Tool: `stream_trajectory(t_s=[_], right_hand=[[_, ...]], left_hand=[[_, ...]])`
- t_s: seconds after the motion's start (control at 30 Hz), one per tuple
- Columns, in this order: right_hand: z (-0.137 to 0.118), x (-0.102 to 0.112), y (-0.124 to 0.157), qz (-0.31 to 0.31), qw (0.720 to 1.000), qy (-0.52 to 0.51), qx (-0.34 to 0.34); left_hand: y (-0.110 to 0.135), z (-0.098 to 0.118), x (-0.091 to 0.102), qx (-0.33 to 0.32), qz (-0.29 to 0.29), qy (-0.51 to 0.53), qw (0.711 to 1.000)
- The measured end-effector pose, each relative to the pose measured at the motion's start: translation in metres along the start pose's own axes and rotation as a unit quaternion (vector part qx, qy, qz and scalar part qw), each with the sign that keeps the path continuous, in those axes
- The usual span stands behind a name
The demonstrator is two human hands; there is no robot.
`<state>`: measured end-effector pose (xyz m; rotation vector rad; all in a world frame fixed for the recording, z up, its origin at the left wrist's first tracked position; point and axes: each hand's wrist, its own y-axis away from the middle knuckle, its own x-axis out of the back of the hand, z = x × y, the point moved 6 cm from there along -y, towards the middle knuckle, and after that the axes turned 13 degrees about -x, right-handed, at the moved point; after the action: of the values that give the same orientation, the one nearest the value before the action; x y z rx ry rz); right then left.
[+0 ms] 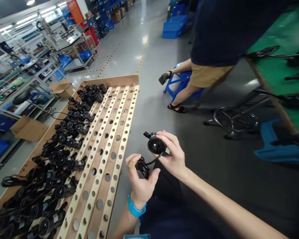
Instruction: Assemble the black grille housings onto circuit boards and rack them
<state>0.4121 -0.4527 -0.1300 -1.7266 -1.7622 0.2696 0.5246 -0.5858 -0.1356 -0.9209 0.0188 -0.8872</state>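
Observation:
My right hand (171, 153) is closed around a small black pump (155, 145) with a round grille facing me. Its black cord runs down to a coiled bundle (142, 167) that my left hand (140, 182) pinches between thumb and fingers. A blue band sits on my left wrist. Both hands hover over my lap, just right of a wooden rack (113, 132) of pale strips with round holes. Several black pumps with coiled cords (62, 159) lie in rows on the rack's left side.
Another person (214, 49) in a dark shirt and tan shorts sits on a blue stool (179, 83) ahead. A green table (283, 69) with black cords stands at right. Cardboard boxes (28, 128), blue crates and metal shelving line the left. Grey floor lies between.

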Motion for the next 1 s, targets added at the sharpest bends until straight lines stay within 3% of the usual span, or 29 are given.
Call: stream_trajectory(t_s=[0.13, 0.27, 0.37, 0.43, 0.5, 0.6, 0.73, 0.87, 1.0], right_hand=[[-0.005, -0.033, -0.015, -0.054, 0.998, -0.04, -0.003], [-0.007, -0.077, -0.028, -0.149, 0.982, -0.094, -0.071], [-0.007, -0.126, -0.034, -0.248, 0.949, -0.137, -0.139], [-0.012, -0.164, -0.033, -0.323, 0.918, -0.169, -0.157], [-0.021, -0.202, -0.028, -0.396, 0.881, -0.199, -0.165], [-0.037, -0.256, -0.021, -0.468, 0.83, -0.24, -0.184], [-0.057, -0.325, -0.02, -0.529, 0.768, -0.298, -0.202], [-0.062, -0.382, -0.026, -0.542, 0.754, -0.307, -0.206], [-0.055, -0.418, -0.021, -0.558, 0.747, -0.301, -0.202]], left_hand=[[0.026, -0.04, 0.007, 0.145, -0.016, 0.01, 0.989], [0.044, -0.057, 0.026, 0.319, 0.031, 0.152, 0.935], [0.039, -0.053, 0.048, 0.366, 0.096, 0.306, 0.873], [0.032, -0.055, 0.071, 0.366, 0.132, 0.334, 0.859], [0.026, -0.063, 0.098, 0.365, 0.119, 0.275, 0.882], [0.013, -0.089, 0.145, 0.337, 0.057, 0.087, 0.936], [-0.017, -0.14, 0.212, 0.286, 0.07, -0.044, 0.955], [-0.054, -0.194, 0.256, 0.252, 0.051, -0.079, 0.963], [-0.07, -0.238, 0.269, 0.254, 0.002, -0.073, 0.965]])
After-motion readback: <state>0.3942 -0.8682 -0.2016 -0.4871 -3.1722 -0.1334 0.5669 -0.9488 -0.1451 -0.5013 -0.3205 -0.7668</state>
